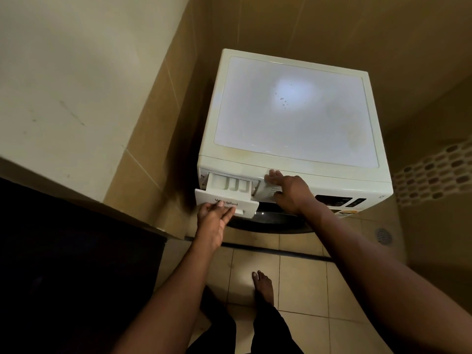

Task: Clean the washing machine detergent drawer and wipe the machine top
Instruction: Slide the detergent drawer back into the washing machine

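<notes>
A white front-loading washing machine (293, 159) stands in a tiled corner. Its top panel (296, 111) has a few dark specks and a faint stain at the right. The detergent drawer (229, 186) at the front left is pulled partly out, showing three white compartments. My left hand (214, 221) holds the drawer's front panel from below, thumb on the face and fingers curled under the handle. My right hand (283, 189) presses flat on the machine's front panel just right of the drawer, fingers reaching the top edge.
A beige tiled wall (153, 123) runs close along the machine's left side. A dark surface (63, 251) fills the lower left. A floor drain (384, 236) sits at the right, with a perforated basket (434, 172) above it. My bare foot (263, 284) stands on the floor tiles.
</notes>
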